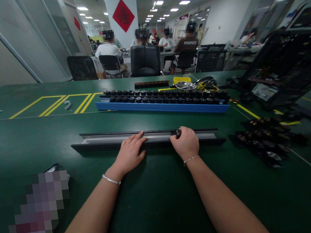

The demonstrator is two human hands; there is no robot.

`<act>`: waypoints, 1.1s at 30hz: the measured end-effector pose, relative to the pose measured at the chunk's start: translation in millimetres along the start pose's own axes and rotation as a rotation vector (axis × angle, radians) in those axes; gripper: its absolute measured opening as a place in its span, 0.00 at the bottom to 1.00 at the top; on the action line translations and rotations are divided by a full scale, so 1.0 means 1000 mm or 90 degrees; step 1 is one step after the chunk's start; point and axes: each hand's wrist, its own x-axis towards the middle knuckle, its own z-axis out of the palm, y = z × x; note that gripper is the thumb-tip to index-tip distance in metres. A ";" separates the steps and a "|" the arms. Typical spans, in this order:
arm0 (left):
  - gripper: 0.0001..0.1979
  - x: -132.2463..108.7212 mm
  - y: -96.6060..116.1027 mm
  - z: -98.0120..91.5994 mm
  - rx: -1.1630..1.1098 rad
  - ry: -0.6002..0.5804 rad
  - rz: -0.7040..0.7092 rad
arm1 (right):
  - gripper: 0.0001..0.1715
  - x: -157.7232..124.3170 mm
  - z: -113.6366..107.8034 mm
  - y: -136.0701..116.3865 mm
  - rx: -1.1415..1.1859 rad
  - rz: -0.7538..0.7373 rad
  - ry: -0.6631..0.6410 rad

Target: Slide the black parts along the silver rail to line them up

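A long dark channel with a grey inner face (104,139) lies across the green table in front of me. My left hand (131,150) rests on its near wall, fingers stretched out over the inside. Farther right, my right hand (186,143) is closed round a small black round part (178,133), held at the channel; its exact kind cannot be made out. The right fingertips are partly hidden behind the hand. Beyond the channel stands a blue rail (162,108) with rows of small black parts (147,96) along it.
A heap of black parts (269,136) lies at right, near a large black open-framed machine (276,54). Behind the blue rail are a metal dish (186,85) and a yellow tray (181,79). A blurred-out package (34,220) lies at lower left. Seated people are beyond the table.
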 end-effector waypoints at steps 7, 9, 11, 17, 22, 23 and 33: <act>0.25 0.000 0.000 -0.001 0.004 -0.003 0.002 | 0.12 -0.001 0.000 -0.002 0.004 0.003 0.008; 0.25 0.000 0.000 -0.001 0.004 -0.002 0.002 | 0.12 0.000 -0.001 -0.002 0.002 0.009 0.000; 0.25 0.000 0.001 -0.001 0.005 0.000 0.003 | 0.13 0.001 -0.001 -0.001 -0.001 0.017 -0.010; 0.25 0.000 0.000 -0.002 -0.001 -0.001 0.003 | 0.12 0.001 -0.009 0.005 -0.015 0.005 -0.036; 0.25 0.000 0.001 -0.001 0.001 -0.004 0.001 | 0.17 -0.002 -0.012 0.015 0.001 -0.061 -0.052; 0.25 0.000 0.001 -0.001 0.001 -0.006 -0.001 | 0.18 -0.003 -0.012 0.017 0.003 -0.063 -0.047; 0.25 0.001 -0.001 0.000 0.007 -0.005 -0.001 | 0.20 -0.001 -0.007 0.026 -0.005 -0.022 0.006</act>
